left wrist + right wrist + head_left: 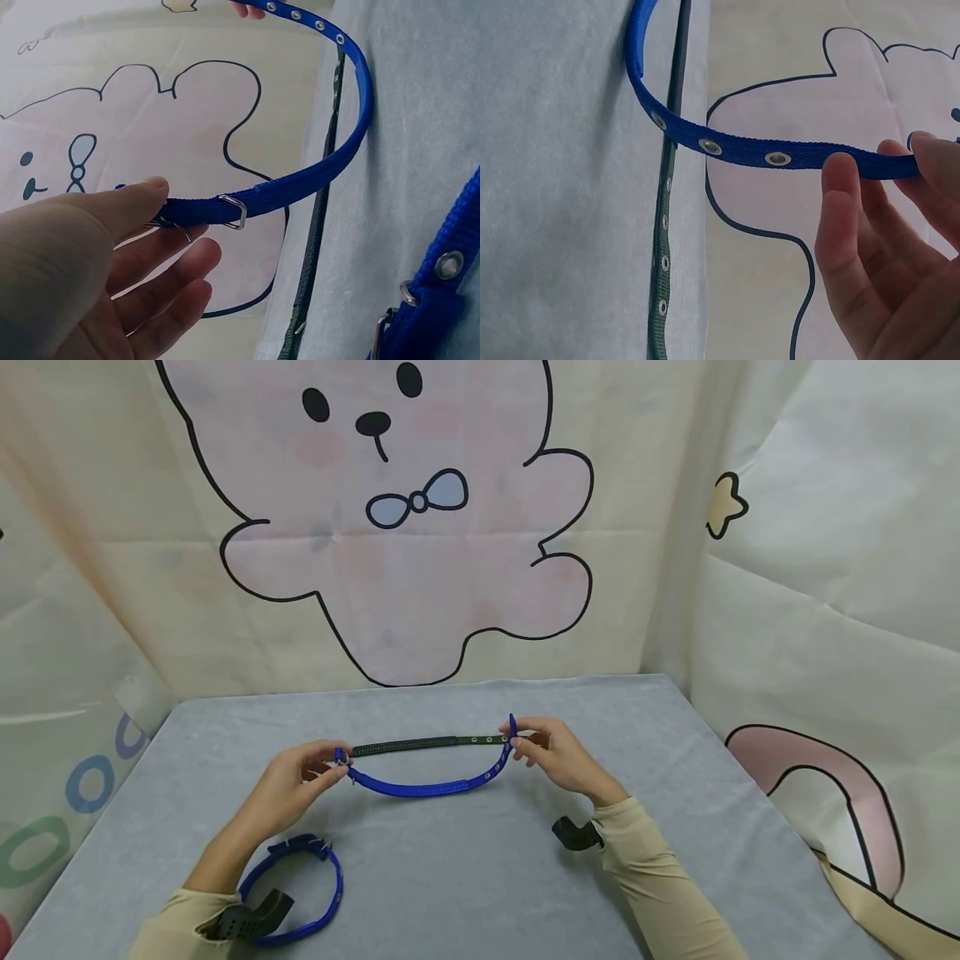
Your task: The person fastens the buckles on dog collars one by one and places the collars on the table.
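Observation:
A blue collar [427, 790] with metal eyelets hangs in a shallow curve between both hands, above the table. My left hand [296, 781] pinches its buckle end between thumb and fingers; a metal loop [234, 211] shows just past the fingertips in the left wrist view. The eyeleted end is pinched by my right hand [555, 756], its tip sticking up above the fingers. Behind it a dark green collar [405, 746] lies stretched out on the table. Another blue collar [337, 893], fastened into a ring, lies near my left forearm, which partly hides it.
Grey cloth covers the table [450, 893]. Pale curtains [622, 527] with a cartoon bear stand behind its back edge, with more printed cloth on both sides. A black wrist device [576, 833] juts from my right sleeve, and a similar one [255, 917] from the left.

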`<act>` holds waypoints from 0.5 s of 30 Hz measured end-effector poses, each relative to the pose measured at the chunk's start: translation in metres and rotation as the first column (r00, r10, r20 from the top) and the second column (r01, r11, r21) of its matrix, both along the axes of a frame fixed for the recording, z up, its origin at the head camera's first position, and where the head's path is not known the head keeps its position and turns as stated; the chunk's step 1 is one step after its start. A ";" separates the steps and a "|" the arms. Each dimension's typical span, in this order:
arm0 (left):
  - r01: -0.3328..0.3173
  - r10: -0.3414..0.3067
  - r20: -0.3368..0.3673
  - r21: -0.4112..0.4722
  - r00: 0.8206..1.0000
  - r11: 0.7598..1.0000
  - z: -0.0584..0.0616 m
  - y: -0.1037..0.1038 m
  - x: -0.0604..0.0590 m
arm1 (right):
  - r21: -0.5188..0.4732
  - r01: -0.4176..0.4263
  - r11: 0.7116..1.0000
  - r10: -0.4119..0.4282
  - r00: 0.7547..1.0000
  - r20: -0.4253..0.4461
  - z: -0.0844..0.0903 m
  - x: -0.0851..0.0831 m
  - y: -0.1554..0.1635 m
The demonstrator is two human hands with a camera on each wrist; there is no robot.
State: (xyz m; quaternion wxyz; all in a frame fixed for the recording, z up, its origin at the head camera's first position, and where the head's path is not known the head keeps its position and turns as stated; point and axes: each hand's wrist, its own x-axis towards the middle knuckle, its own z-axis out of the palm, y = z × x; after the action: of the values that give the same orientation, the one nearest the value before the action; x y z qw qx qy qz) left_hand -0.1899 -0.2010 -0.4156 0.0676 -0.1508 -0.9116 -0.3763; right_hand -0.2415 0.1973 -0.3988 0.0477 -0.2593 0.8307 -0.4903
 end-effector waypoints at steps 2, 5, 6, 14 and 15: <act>-0.003 0.003 -0.002 -0.001 1.000 1.000 0.000 0.000 0.000 | -0.002 -0.002 1.000 0.002 1.000 0.004 0.001 0.000 -0.001; -0.011 0.011 -0.009 -0.004 1.000 1.000 0.000 0.000 -0.001 | -0.010 -0.002 1.000 0.002 1.000 0.014 0.001 0.000 -0.002; -0.015 0.015 -0.011 -0.005 1.000 1.000 0.000 0.000 -0.001 | -0.015 0.003 1.000 -0.003 1.000 0.018 0.001 -0.001 -0.003; -0.036 0.036 -0.043 0.004 0.998 0.999 -0.001 0.002 0.000 | -0.042 0.017 0.999 -0.017 1.000 -0.001 -0.004 -0.001 -0.009; -0.039 0.039 -0.050 0.007 0.998 0.999 -0.001 0.003 0.000 | -0.044 0.018 0.999 -0.018 1.000 -0.004 -0.004 -0.001 -0.010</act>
State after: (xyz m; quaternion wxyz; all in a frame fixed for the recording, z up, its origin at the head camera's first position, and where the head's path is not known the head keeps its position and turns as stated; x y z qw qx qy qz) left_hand -0.1902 -0.1982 -0.4162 0.0980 -0.1422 -0.9113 -0.3739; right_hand -0.2420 0.1875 -0.4027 0.0357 -0.2540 0.8222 -0.5081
